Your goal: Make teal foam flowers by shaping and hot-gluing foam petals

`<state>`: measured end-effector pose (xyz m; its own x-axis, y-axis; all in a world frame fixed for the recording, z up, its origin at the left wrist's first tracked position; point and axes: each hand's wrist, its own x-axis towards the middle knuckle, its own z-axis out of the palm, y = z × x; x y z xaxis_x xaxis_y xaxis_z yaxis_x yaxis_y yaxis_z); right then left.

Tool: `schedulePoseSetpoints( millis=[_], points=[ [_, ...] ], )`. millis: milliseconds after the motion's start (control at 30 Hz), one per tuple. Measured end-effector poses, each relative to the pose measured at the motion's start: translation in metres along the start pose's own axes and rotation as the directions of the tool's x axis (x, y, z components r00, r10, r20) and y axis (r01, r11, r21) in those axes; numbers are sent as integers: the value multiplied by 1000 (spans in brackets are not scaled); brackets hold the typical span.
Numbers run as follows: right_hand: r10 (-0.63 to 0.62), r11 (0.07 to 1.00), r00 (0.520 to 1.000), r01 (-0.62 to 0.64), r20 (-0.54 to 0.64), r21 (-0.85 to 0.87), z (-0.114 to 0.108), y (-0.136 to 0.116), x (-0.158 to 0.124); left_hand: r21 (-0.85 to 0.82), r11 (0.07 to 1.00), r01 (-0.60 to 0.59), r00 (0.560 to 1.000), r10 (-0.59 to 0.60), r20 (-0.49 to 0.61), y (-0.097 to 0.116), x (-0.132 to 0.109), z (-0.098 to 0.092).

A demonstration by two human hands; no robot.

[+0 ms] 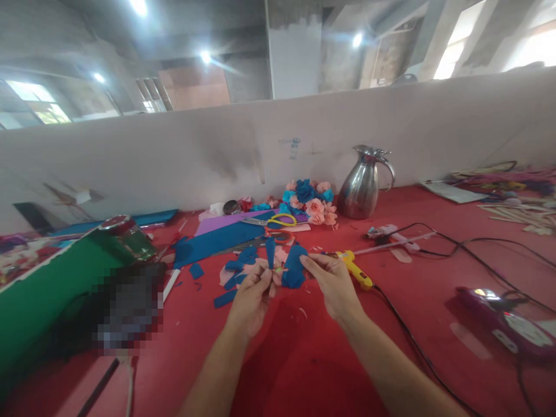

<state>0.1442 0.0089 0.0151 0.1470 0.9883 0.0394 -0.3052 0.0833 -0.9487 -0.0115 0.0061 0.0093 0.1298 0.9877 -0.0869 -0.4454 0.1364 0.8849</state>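
Note:
My left hand [256,292] is closed in a pinch over the red table, with a narrow blue paper piece [270,252] standing up from its fingertips. My right hand [336,284] pinches the right edge of a wider blue paper petal [295,266] between thumb and fingers. A small green bit shows between the two hands; what it belongs to is unclear. Behind and left of my left hand lie loose cut pieces of blue and pink paper [247,256]. A yellow glue gun [356,271] lies just right of my right hand.
Scissors with yellow handles [282,219] rest on blue paper sheets [217,243]. Behind stand pink and blue paper flowers [315,202] and a metal jug [360,188]. A lidded jar [128,237] is at left. Black cables [403,330] cross the right side, near a purple device [506,324].

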Motion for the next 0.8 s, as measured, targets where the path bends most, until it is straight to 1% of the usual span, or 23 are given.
schedulePoseSetpoints(
  millis=[133, 267, 400, 500, 667, 800],
  points=[
    [0, 999, 1000, 1, -28, 38, 0, 0, 0, -151, 985, 81, 997, -83, -8, 1, 0, 0],
    [4, 999, 999, -1, -48, 50, -1, 1, 1, -206, 971, 118, 993, -121, 0, 1, -3, 2],
    [39, 994, 998, -33, -53, 104, 0, 1, 1, -218, 962, 162, 986, -166, -1, -3, -4, 5],
    [46, 989, 998, -41, -31, 139, 2, 1, 0, -232, 956, 179, 983, -182, 9, -8, -4, 6],
    [18, 993, 1000, -18, 2, 116, 6, 2, -4, -241, 956, 170, 985, -168, 27, -15, -1, 8],
    [-18, 995, 999, 14, 41, 98, 8, 5, -7, -205, 968, 143, 989, -147, 0, -16, 0, 10]
  ],
)
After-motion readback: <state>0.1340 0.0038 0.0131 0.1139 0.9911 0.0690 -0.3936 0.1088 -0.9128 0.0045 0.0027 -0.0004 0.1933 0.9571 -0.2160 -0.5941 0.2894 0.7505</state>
